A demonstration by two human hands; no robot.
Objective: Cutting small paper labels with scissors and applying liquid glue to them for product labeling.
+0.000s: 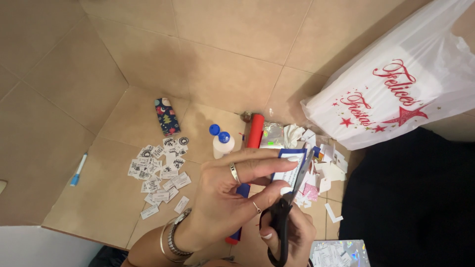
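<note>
My left hand (232,193) pinches a small blue-and-white card (292,165) between fingers and thumb. It wears rings, bracelets and a watch. My right hand (294,235) sits just below it, gripping black-handled scissors (282,220). The blades reach up along the card's right edge. Both hands hover above a tiled floor.
Several small printed paper cut-outs (161,173) lie scattered on the floor to the left. A white glue bottle with blue cap (222,143), a red roll (255,131), a patterned wrapped box (166,116), a blue pen (78,169), paper scraps (324,170) and a white plastic bag (401,79) lie around.
</note>
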